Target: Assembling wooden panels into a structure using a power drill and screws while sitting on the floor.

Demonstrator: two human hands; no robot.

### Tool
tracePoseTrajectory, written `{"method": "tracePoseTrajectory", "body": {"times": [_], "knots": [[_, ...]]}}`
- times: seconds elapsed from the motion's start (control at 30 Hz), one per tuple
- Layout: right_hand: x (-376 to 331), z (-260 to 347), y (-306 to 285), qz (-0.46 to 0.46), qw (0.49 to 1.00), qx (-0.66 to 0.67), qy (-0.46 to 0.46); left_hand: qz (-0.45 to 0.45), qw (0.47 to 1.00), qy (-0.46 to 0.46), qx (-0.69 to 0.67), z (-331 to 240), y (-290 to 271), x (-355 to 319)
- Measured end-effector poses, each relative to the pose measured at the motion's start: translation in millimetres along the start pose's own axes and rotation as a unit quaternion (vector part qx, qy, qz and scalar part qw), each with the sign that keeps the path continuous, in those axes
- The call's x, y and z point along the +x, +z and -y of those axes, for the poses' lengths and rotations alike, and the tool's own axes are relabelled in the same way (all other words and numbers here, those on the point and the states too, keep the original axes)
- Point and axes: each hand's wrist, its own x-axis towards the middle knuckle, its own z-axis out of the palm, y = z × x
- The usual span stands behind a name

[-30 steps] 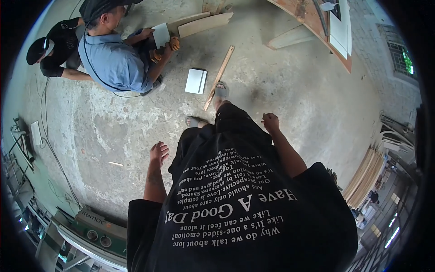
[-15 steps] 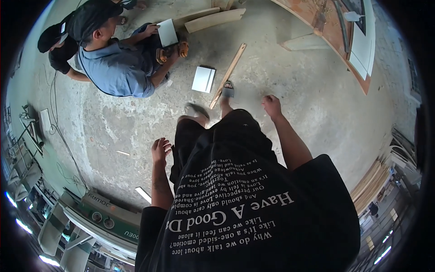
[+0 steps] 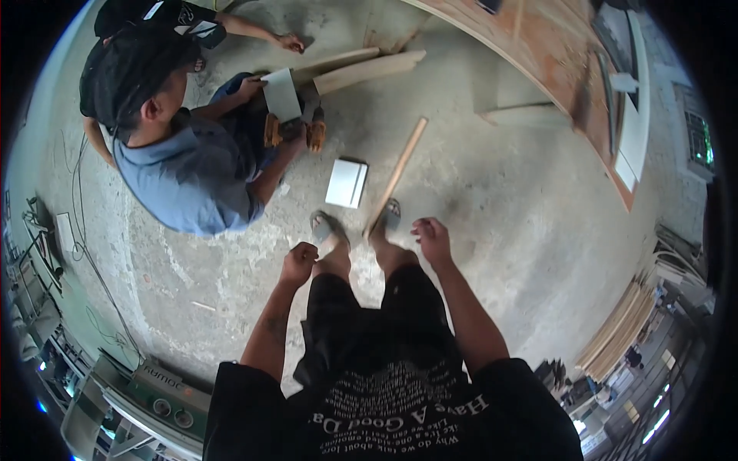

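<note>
My left hand (image 3: 300,263) hangs in front of my left shin, its fingers curled in, with nothing seen in it. My right hand (image 3: 433,237), likewise loosely closed and bare, is beside my right foot as seen from above. A long narrow wooden strip (image 3: 401,163) lies on the floor ahead, its near end beside my right sandal (image 3: 391,213). Left of the strip lies a flat white rectangular panel (image 3: 344,184) with a dark line along one side. Neither hand touches the strip or the panel.
A co-worker in a blue shirt (image 3: 177,180) crouches at the left with a white board (image 3: 282,96) and a yellow-and-black power drill (image 3: 316,131). Another person reaches out behind. Curved wooden pieces (image 3: 369,73) lie beyond; a wooden worktable (image 3: 550,65) stands far right. A cable (image 3: 104,280) trails left.
I have moved forward, nearer the strip and the white panel. My hands have come closer together in front of my legs, and the left fingers have curled in more. The person behind has stretched out an arm.
</note>
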Motion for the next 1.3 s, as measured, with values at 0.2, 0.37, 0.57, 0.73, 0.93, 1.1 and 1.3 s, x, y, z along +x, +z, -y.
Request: {"method": "tracePoseTrajectory", "body": {"times": [0.2,0.37,0.57,0.73,0.93,1.1,1.3], "knots": [[135.2,-32.4,82.8,0.008,0.998,0.066,0.024,0.016,0.998,0.044,0.044,45.9,69.2,151.2],[248.8,-53.8,140.7,0.049,0.993,0.103,-0.029,0.035,0.968,0.099,0.226,55.8,107.4,254.7],[325.4,-78.9,172.5,0.111,0.981,0.064,-0.142,0.013,0.894,0.23,0.383,75.2,113.1,302.3],[319.0,-49.2,195.2,0.116,0.924,-0.053,-0.361,0.093,0.88,0.105,0.454,69.2,100.7,307.4],[278.6,-40.4,189.8,0.154,0.925,-0.074,-0.339,0.183,0.873,0.074,0.446,70.9,112.7,306.3],[286.1,-46.0,193.2,0.154,0.91,-0.074,-0.377,0.234,0.865,0.073,0.438,82.4,114.2,328.3],[282.7,-43.3,204.0,0.17,0.899,-0.121,-0.386,0.213,0.855,0.187,0.435,111.3,115.1,355.6]]}}
